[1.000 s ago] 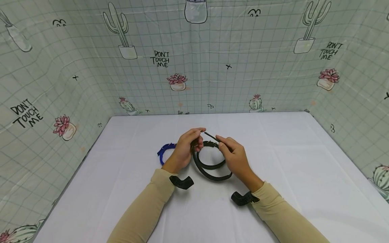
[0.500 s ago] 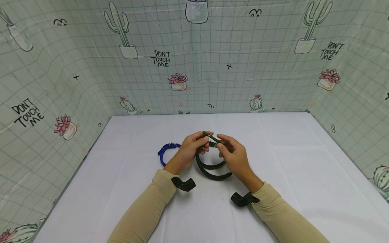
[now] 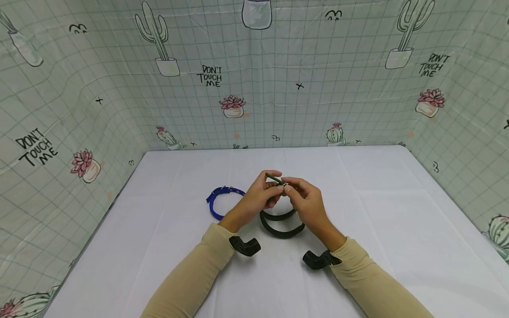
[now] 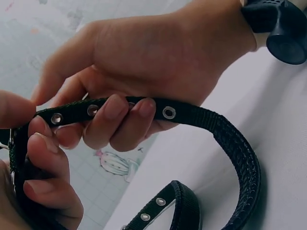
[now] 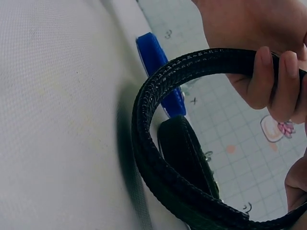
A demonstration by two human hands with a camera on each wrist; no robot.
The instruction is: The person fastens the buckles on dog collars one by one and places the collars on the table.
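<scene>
In the head view my left hand (image 3: 254, 194) and right hand (image 3: 306, 201) meet over the table, both gripping a dark green-black pet collar (image 3: 282, 234). Its narrow strap end sticks up between the fingertips, and its loop hangs below them. The left wrist view shows the eyeletted strap (image 4: 74, 115) of that collar running under the curled fingers of my right hand. Metal of a buckle (image 4: 12, 139) shows by my left fingers, partly hidden. In the right wrist view, left fingers curl round the padded band.
A second dark collar (image 5: 187, 148), with eyelets, lies on the white table just behind the held loop. Left of it is a blue collar (image 3: 212, 205), fastened in a ring. A patterned cloth wall (image 3: 278, 106) stands behind the table and along its sides.
My left hand has moved right and closed in on the right hand, so their fingertips now meet at the strap. More of the blue collar shows.
</scene>
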